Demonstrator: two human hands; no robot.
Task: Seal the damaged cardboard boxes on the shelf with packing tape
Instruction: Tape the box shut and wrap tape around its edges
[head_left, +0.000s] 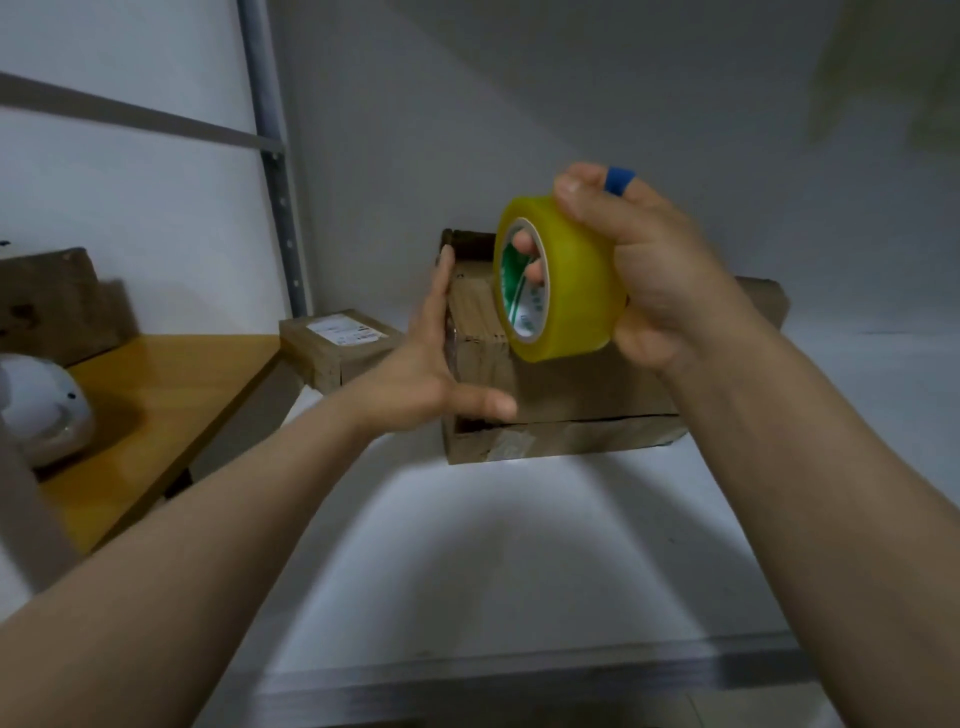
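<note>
A worn brown cardboard box (582, 395) lies on the white shelf (519, 545), its front seam split and patched with old tape. My right hand (654, 280) grips a yellow roll of packing tape (576, 291) above the box's top, fingers through the core. A blue band wraps one finger. My left hand (436, 358) lies flat against the box's left side, fingers straight and thumb along the front edge.
A smaller cardboard box (337, 345) with a white label sits behind to the left. A wooden table (156, 415) at far left carries a white rounded object (41, 410) and another brown box (52, 301). A metal upright (275, 171) and the shelf's front rail (519, 675) frame the bay.
</note>
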